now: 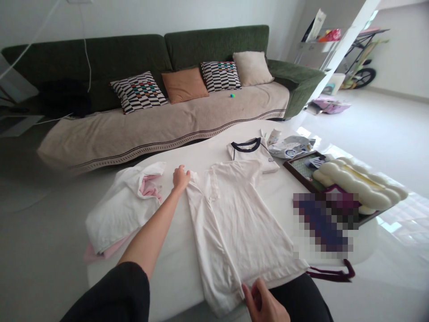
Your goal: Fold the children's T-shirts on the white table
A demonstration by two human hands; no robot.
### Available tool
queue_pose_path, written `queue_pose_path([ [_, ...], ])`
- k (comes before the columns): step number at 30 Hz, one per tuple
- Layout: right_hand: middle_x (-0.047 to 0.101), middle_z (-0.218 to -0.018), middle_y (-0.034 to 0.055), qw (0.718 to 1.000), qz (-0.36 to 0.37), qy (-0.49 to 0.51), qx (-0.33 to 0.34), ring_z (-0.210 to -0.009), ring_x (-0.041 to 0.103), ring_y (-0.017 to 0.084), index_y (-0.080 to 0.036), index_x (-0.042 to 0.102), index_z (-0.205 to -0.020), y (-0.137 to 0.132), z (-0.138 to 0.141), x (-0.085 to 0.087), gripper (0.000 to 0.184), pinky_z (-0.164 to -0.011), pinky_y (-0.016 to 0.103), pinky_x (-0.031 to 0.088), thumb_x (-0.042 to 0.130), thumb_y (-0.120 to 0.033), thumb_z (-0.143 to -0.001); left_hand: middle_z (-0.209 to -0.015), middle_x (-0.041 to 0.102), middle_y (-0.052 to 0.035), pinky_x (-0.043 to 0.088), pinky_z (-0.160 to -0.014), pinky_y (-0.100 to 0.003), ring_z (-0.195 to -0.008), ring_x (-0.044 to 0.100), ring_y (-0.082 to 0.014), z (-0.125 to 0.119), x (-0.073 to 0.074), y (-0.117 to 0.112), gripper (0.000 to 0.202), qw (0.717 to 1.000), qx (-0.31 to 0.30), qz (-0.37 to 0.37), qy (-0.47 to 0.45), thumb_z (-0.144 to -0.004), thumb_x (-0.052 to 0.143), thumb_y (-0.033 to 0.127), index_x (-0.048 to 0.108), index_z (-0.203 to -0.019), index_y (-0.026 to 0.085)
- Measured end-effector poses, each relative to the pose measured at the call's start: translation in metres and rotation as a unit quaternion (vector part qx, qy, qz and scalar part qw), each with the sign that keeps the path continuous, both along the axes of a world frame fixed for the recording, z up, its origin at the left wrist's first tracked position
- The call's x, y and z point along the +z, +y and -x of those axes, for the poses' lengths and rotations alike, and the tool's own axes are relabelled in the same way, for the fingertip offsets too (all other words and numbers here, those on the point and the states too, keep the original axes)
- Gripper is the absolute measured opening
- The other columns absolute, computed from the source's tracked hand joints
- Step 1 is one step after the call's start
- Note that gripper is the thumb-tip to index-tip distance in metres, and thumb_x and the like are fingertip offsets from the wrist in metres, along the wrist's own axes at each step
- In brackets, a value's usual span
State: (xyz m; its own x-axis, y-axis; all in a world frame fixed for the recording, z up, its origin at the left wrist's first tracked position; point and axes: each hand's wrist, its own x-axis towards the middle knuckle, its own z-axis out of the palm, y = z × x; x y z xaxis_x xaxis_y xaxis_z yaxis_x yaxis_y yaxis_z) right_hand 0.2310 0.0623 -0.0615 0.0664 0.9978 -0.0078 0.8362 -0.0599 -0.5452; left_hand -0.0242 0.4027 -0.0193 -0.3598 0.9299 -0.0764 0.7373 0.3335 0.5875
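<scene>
On the white table (177, 255) in front of us, a white shirt (248, 219) lies spread out, its neckline toward the sofa (221, 42) and its hem toward our lap, with a long crease running down its left part from the shoulder to the hem. Our left hand (181, 179) reaches out to the far left corner of the shirt, at the shoulder, its fingers bent and touching the cloth; we cannot tell whether they grip it, since the fingertips are partly hidden. Our right hand (264, 304) is down at the near edge, thumb and forefinger closed on the hem where the crease ends, the other fingers curled in. To the left of our left hand we have a heap of white clothing (117, 212), with pink cloth showing in its opening and under its near edge. Just beyond the spread shirt, touching or nearly touching it, sits a folded shirt (253, 161) with a dark collar band, and behind that a crumpled packet (291, 146). At our right a dark-rimmed tray (298, 177) bears a puffy cream-coloured object (358, 181); nearer to us, part of the view is blurred into blocks, and a dark red strap (331, 273) shows just below.
</scene>
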Motion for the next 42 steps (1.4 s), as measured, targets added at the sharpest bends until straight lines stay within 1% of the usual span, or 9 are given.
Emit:
queue_pose_path([
  [3, 0.065, -0.096, 0.0083, 0.982, -0.097, -0.03, 0.156, -0.087, 0.062, 0.018, -0.02, 0.06, -0.099, 0.021, 0.011, 0.019, 0.026, -0.074, 0.025, 0.047, 0.039, -0.027, -0.086, -0.107, 0.06, -0.0144, 0.04, -0.085, -0.03, -0.106, 0.053, -0.0247, 0.015, -0.012, -0.02, 0.045, 0.997, 0.044, 0.038, 0.052, -0.075, 0.055, 0.036, 0.049, -0.113, 0.012],
  [6, 0.042, -0.134, 0.0084, 0.956, -0.105, -0.071, 0.265, -0.124, 0.036, 0.026, -0.02, 0.041, -0.129, 0.036, 0.038, 0.02, 0.047, -0.096, 0.039, 0.037, 0.042, -0.021, -0.082, -0.099, 0.064, -0.01, 0.043, -0.076, -0.028, -0.096, 0.059, -0.0241, 0.013, -0.02, -0.03, 0.038, 0.996, 0.043, 0.069, 0.042, -0.07, 0.06, 0.037, 0.055, -0.101, 0.018],
  [12, 0.019, -0.145, 0.0048, 0.956, -0.04, -0.096, 0.273, -0.132, 0.014, 0.031, -0.022, 0.024, -0.138, 0.025, 0.078, -0.002, 0.061, -0.1, 0.047, 0.029, 0.042, -0.018, -0.08, -0.1, 0.065, -0.007, 0.044, -0.072, -0.031, -0.095, 0.059, -0.0251, 0.025, -0.012, -0.033, 0.025, 0.991, 0.091, 0.077, 0.057, -0.074, 0.054, 0.033, 0.055, -0.098, 0.024],
  [17, 0.027, -0.142, 0.0047, 0.948, -0.021, -0.028, 0.316, -0.13, 0.022, 0.031, -0.026, 0.034, -0.133, 0.033, 0.083, 0.017, 0.057, -0.098, 0.046, 0.032, 0.049, -0.024, -0.078, -0.104, 0.061, -0.011, 0.044, -0.074, -0.036, -0.097, 0.056, -0.0292, 0.053, -0.005, -0.038, 0.033, 0.987, 0.119, 0.076, 0.078, -0.073, 0.054, 0.033, 0.052, -0.104, 0.022],
  [21, 0.047, -0.127, 0.0094, 0.986, -0.053, 0.029, 0.155, -0.111, 0.048, 0.022, -0.022, 0.051, -0.119, 0.093, 0.038, 0.047, 0.037, -0.09, 0.035, 0.043, 0.05, -0.028, -0.082, -0.112, 0.054, -0.0113, 0.044, -0.077, -0.034, -0.1, 0.053, -0.0259, 0.035, 0.004, -0.027, 0.045, 0.991, 0.059, -0.034, 0.116, -0.074, 0.053, 0.033, 0.044, -0.117, 0.02],
  [27, 0.052, -0.113, 0.0069, 1.0, -0.027, 0.009, 0.011, -0.094, 0.054, 0.017, -0.017, 0.051, -0.112, 0.166, -0.052, 0.065, 0.031, -0.08, 0.038, 0.047, 0.048, -0.033, -0.086, -0.106, 0.058, -0.0075, 0.041, -0.087, -0.026, -0.092, 0.057, -0.0169, -0.081, 0.02, 0.029, 0.026, 0.953, -0.292, -0.07, 0.026, -0.078, 0.046, 0.017, 0.062, -0.099, 0.017],
  [34, 0.06, -0.072, -0.0002, 0.998, 0.062, -0.011, -0.029, -0.062, 0.056, 0.011, -0.018, 0.057, -0.086, 0.104, -0.09, 0.031, 0.013, -0.056, 0.023, 0.045, 0.053, -0.029, -0.081, -0.107, 0.062, -0.0055, 0.04, -0.088, -0.025, -0.1, 0.055, -0.0199, -0.181, 0.003, 0.079, 0.045, 0.917, -0.397, -0.002, -0.026, -0.061, 0.056, 0.006, 0.061, -0.105, 0.017],
  [37, 0.055, -0.055, -0.0041, 0.995, 0.087, 0.001, -0.057, -0.051, 0.052, 0.012, -0.02, 0.053, -0.073, 0.075, -0.097, 0.007, 0.008, -0.047, 0.022, 0.038, 0.054, -0.027, -0.073, -0.093, 0.065, -0.0059, 0.043, -0.083, -0.028, -0.091, 0.058, -0.0218, -0.184, 0.005, 0.087, 0.039, 0.919, -0.391, 0.03, -0.037, -0.058, 0.057, 0.005, 0.063, -0.096, 0.015],
  [42, 0.062, -0.077, 0.004, 0.996, 0.017, 0.035, -0.079, -0.07, 0.058, 0.018, -0.019, 0.055, -0.084, 0.052, -0.109, -0.001, 0.023, -0.062, 0.026, 0.045, 0.051, -0.039, -0.072, -0.073, 0.064, -0.002, 0.048, -0.069, -0.025, -0.075, 0.061, -0.0167, -0.152, 0.039, 0.094, 0.021, 0.906, -0.404, 0.088, -0.086, -0.061, 0.054, 0.008, 0.066, -0.079, 0.014],
])
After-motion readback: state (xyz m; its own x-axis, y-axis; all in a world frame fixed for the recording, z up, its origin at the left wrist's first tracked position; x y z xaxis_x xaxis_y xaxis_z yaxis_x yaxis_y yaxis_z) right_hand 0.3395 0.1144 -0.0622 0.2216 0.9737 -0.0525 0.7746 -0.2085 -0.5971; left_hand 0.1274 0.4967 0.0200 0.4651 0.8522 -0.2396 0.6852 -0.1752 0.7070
